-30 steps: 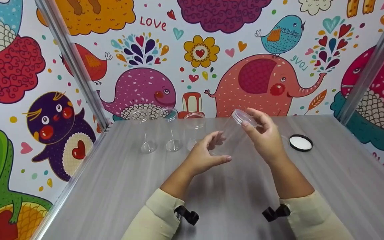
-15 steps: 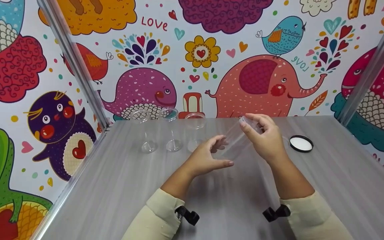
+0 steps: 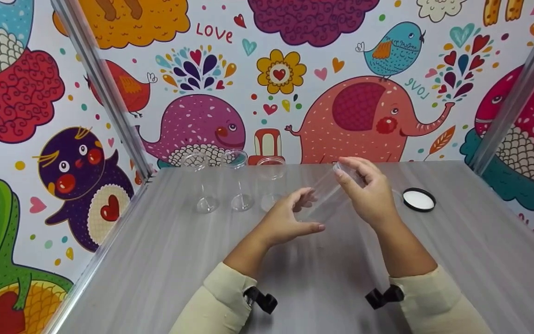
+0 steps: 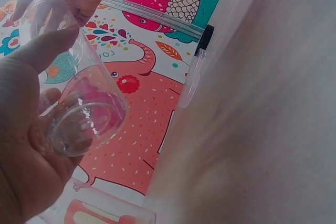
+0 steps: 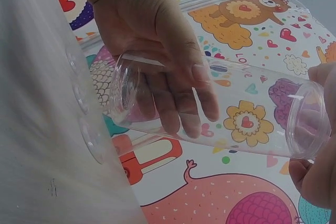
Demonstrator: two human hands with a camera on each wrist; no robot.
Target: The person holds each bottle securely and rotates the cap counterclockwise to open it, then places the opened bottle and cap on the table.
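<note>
A clear, empty-looking plastic jar [image 3: 326, 197] is held tilted above the table between both hands. My left hand [image 3: 285, 218] grips its lower end, thumb on one side and fingers on the other. In the left wrist view, the jar's round base [image 4: 81, 127] shows beside that palm. At the upper end, my right hand [image 3: 366, 190] holds the rim, its thumb on the near side and its fingers over the far side. The right wrist view shows the ringed neck [image 5: 310, 119] against those fingers.
Three similar clear jars, a left one [image 3: 206, 204], a middle one [image 3: 241, 202] and a right one [image 3: 269, 200], stand in a row on the grey table [image 3: 155, 260]. A black-rimmed lid with a white inside [image 3: 419, 199] lies at right. Patterned walls enclose the table.
Over the first half second the jar tilted further and my right hand closed over its rim, while my left hand shifted slightly. Since then both hands have stayed nearly still.
</note>
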